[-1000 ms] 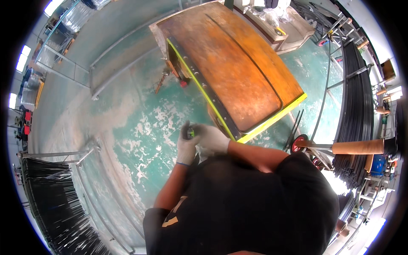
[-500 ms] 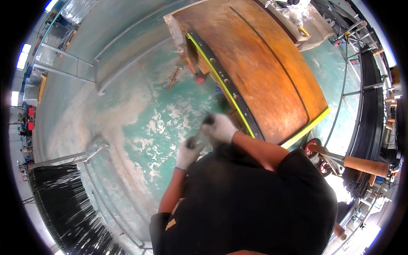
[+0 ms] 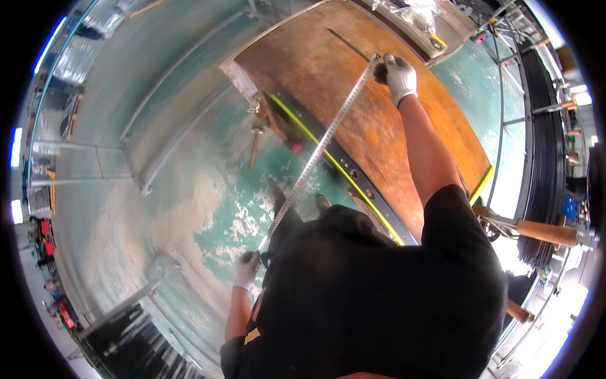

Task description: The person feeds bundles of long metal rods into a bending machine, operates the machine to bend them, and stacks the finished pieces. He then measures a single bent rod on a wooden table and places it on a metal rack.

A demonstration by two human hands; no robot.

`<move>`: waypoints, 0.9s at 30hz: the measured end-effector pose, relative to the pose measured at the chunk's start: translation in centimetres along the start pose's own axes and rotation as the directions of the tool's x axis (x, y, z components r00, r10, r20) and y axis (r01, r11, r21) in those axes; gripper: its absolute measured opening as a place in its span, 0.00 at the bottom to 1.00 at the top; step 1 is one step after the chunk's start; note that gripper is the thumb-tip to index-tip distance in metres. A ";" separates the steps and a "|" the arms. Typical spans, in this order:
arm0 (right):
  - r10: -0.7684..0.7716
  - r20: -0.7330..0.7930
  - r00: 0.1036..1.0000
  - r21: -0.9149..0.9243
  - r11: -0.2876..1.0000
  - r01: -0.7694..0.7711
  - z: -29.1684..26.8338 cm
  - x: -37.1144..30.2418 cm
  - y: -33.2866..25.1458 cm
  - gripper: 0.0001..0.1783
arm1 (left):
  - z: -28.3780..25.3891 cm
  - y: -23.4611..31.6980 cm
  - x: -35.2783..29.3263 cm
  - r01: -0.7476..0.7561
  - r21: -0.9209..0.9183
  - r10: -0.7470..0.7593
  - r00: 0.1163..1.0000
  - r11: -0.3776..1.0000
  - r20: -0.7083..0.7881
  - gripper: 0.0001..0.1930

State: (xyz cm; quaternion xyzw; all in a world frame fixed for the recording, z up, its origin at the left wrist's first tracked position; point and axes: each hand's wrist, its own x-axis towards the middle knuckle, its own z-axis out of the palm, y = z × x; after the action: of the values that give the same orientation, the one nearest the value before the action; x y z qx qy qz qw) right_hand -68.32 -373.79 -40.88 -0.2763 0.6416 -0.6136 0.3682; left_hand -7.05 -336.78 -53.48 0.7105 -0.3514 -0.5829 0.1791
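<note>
A white tape measure blade (image 3: 322,146) runs pulled out on a slant between my hands, from low left up over the orange-brown table (image 3: 416,142). My right hand (image 3: 400,77), in a white glove with dark fingertips, is closed at the blade's upper end above the table. Down at the left, my gloved left hand (image 3: 244,270) is closed round the lower end; the case is hidden there. A thin dark strip (image 3: 348,43) lies lengthwise on the tabletop, partly covered by my right hand and arm. The blade crosses the table's near edge, a black drilled rail (image 3: 341,156) with a yellow-green border.
Clear plastic wrap (image 3: 413,14) and a tape roll (image 3: 437,43) lie on a bench beyond the table. A hammer (image 3: 255,146) is left of the table. Metal racks with long black strips (image 3: 544,164) stand at the right; more dark strips (image 3: 136,341) fill a rack at lower left.
My hands were close together before my body; they have moved apart with the tape stretched between them. My right hand went forward over the table, my left back toward me.
</note>
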 end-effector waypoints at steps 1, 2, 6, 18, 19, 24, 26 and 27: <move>-0.038 -0.016 0.999 -0.078 0.996 0.037 0.4 2.1 1.4 0.22 | -0.8 2.3 1.6 0.009 0.005 -0.009 1.000 1.000 0.005 0.14; -0.203 -0.073 0.977 -0.412 0.898 0.155 0.8 3.4 2.8 0.24 | -2.1 2.9 4.8 0.009 -0.039 -0.007 0.999 0.999 0.041 0.13; -0.223 -0.016 0.975 -0.845 0.525 0.106 5.0 4.5 5.2 0.38 | -6.0 12.2 14.4 -0.073 0.088 0.076 0.996 0.993 -0.035 0.18; 0.047 -0.048 0.998 -0.996 0.074 -0.051 10.5 10.8 7.9 0.58 | -12.6 29.7 31.7 -0.070 0.198 0.079 0.996 0.978 -0.035 0.16; 0.048 -0.060 0.997 -0.997 0.054 -0.063 10.6 11.5 8.2 0.58 | -12.7 31.1 32.5 -0.088 0.235 0.102 0.994 0.968 -0.046 0.16; 0.141 -0.086 0.986 -0.996 0.021 -0.090 11.0 14.8 9.4 0.62 | -12.0 31.4 32.9 -0.050 0.248 0.063 0.997 0.968 -0.043 0.17; 0.118 -0.075 0.990 -0.997 0.020 -0.078 11.0 14.3 10.9 0.63 | -11.9 30.5 33.4 -0.017 0.195 0.018 1.000 0.981 -0.002 0.16; 0.126 -0.077 0.989 -0.996 0.032 -0.082 11.0 14.7 11.4 0.64 | -12.0 30.2 34.0 -0.040 0.245 0.041 0.999 0.969 -0.002 0.16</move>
State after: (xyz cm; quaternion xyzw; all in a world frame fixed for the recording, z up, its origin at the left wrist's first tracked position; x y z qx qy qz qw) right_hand -66.75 -390.98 -53.83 -0.4165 0.8995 0.0343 0.1277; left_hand -1.89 -383.53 -54.19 0.7217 -0.4344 -0.5290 0.1032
